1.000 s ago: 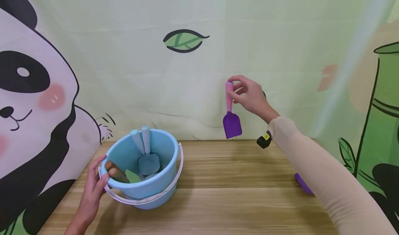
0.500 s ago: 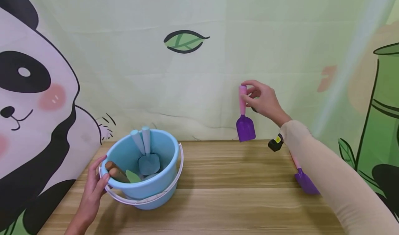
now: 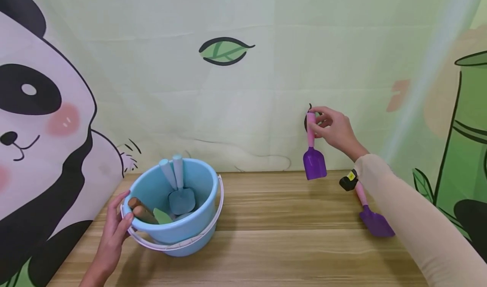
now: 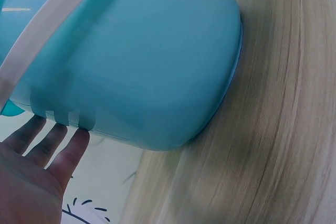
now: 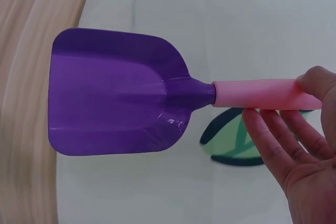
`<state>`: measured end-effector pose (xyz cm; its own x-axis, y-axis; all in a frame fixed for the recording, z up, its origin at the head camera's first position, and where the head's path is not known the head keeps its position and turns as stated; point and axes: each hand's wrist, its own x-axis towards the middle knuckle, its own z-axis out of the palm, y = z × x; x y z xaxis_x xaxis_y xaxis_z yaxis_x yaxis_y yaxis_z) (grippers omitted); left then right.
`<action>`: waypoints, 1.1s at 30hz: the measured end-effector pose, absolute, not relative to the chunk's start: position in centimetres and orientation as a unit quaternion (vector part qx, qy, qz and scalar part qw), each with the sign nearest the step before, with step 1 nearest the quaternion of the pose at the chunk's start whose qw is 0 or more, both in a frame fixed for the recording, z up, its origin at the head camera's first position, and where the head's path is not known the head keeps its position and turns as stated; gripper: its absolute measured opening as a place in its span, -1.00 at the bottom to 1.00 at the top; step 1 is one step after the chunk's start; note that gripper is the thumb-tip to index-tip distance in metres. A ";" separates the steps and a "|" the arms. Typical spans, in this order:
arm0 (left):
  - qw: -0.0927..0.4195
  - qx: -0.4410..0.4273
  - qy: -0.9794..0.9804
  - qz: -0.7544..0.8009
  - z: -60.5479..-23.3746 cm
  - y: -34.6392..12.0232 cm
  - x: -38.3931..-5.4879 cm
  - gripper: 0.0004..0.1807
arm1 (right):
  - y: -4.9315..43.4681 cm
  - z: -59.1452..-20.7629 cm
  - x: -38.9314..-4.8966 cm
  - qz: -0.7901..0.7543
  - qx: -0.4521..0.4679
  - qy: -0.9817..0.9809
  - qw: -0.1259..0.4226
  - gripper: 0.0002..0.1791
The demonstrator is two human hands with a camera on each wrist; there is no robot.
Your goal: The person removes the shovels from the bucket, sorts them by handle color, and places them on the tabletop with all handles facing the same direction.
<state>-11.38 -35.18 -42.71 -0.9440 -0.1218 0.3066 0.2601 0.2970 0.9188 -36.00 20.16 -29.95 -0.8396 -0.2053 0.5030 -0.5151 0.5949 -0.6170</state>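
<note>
The right hand (image 3: 336, 128) pinches the shovel (image 3: 314, 164) by its pink handle, the thumb near the end and the fingertips on the other side; the fingers close only as much as this thin handle needs. The shovel hangs in the air, blade downward, in front of the cloth (image 3: 243, 97). Because only the tips hold it, I think a knock on the blade could turn it, or make it slip and fall on the table (image 3: 274, 219).

A second shovel (image 3: 376, 224) lies on the table, its upper end hidden behind the cuff. If the arm comes down carelessly, the sleeve (image 3: 411, 219) or the black device (image 3: 348, 181) at the wrist could push it away.

The left hand (image 3: 112, 236) touches the bucket (image 3: 179, 234) at the rim, with fingers rather straight, not wrapped around; whether the thumb hooks inside, I cannot tell. The support is probably light, so a sudden pull could tilt the bucket, and the blue tools (image 3: 181, 200) leaning inside could slide.
</note>
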 end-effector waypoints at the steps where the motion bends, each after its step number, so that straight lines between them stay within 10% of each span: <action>1: 0.161 -0.043 -0.789 -0.591 -42.7 -35.2 -11.4 -0.38 | 20.4 -30.1 -36.0 0.399 0.203 -0.873 0.193 -0.53; 33: 0.147 -0.018 -0.802 -0.579 -42.5 -35.2 -11.4 -0.38 | 26.0 -34.7 -35.0 0.396 0.153 -0.895 0.135 -0.48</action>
